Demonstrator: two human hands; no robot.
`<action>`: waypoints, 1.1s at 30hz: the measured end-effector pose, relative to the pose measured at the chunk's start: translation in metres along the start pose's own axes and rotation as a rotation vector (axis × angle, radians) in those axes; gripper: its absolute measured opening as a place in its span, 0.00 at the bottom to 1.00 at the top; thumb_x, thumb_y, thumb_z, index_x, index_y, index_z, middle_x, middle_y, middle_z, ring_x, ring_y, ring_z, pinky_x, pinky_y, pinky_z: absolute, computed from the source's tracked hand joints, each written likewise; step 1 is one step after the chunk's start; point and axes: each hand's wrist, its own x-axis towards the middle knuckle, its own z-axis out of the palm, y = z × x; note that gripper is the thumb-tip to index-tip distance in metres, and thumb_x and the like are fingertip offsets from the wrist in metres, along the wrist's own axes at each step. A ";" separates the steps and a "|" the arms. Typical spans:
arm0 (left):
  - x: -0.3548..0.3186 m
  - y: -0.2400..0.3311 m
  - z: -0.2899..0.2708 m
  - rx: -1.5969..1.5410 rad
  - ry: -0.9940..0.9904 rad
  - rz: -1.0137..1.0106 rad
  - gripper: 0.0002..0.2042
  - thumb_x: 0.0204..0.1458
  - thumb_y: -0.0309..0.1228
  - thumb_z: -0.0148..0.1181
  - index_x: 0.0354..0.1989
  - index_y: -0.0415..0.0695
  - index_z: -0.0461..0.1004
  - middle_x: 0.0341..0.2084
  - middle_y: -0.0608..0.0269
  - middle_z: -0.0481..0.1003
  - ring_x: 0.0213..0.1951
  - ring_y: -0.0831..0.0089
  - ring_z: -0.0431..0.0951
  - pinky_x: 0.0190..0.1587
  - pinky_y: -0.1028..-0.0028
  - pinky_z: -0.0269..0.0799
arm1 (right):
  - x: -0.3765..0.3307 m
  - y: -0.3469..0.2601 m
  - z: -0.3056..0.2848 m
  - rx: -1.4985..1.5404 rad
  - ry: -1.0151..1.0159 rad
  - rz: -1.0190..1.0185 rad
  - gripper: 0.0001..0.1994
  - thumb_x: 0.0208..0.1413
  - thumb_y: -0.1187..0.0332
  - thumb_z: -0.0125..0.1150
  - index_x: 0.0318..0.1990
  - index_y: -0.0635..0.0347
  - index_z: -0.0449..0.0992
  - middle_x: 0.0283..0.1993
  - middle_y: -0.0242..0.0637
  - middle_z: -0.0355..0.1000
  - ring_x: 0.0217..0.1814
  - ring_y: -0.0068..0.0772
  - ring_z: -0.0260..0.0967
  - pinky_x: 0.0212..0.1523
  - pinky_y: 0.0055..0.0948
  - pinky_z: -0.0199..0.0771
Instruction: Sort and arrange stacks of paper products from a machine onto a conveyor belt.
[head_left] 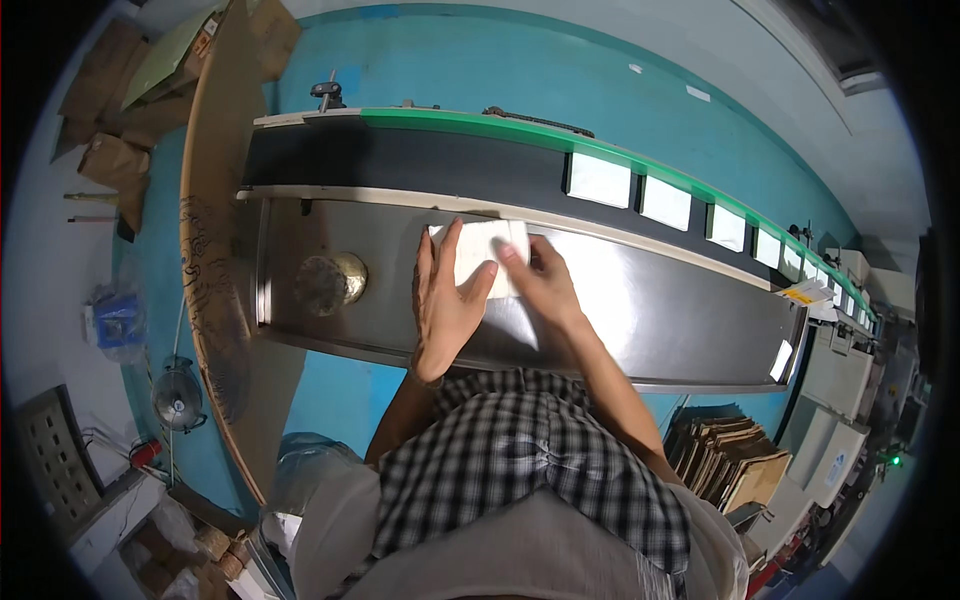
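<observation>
Over the steel work tray [650,300], a small stack of flat white pieces [476,248], perhaps paper or folded packets, is held between my two hands. My left hand [447,310] lies along its left side, fingers long and thumb toward its front face. On the right side, my right hand [548,288] grips it with the thumb on the face and the other fingers curled behind the edge. Exactly how many pieces are in the stack cannot be made out.
Beyond the tray runs a dark conveyor belt [430,160] with a green rail [450,120], carrying several white rectangles [598,182] to the right. A round gold-coloured object [346,277] sits at the tray's left. A tall cardboard sheet [215,250] stands left; stacked cardboard [725,460] lies lower right.
</observation>
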 end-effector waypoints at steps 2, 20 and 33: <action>-0.001 -0.008 0.005 0.056 0.013 0.012 0.38 0.52 0.45 0.68 0.71 0.53 0.58 0.67 0.34 0.54 0.67 0.35 0.55 0.63 0.47 0.59 | -0.005 -0.015 0.011 0.019 0.015 0.052 0.22 0.62 0.52 0.62 0.46 0.68 0.76 0.32 0.34 0.73 0.32 0.21 0.64 0.34 0.25 0.67; 0.012 -0.024 0.001 -0.003 0.029 0.102 0.42 0.50 0.35 0.71 0.72 0.45 0.54 0.60 0.39 0.62 0.62 0.43 0.65 0.60 0.54 0.66 | 0.013 0.007 0.025 -0.102 -0.020 0.082 0.22 0.60 0.48 0.64 0.42 0.62 0.77 0.29 0.27 0.69 0.29 0.18 0.62 0.31 0.21 0.65; 0.021 -0.037 -0.010 -0.117 -0.023 0.120 0.44 0.51 0.35 0.70 0.73 0.43 0.48 0.64 0.36 0.60 0.65 0.43 0.63 0.63 0.55 0.63 | 0.057 0.022 0.008 0.661 0.157 0.201 0.13 0.65 0.59 0.59 0.36 0.60 0.72 0.34 0.35 0.73 0.34 0.24 0.72 0.42 0.27 0.76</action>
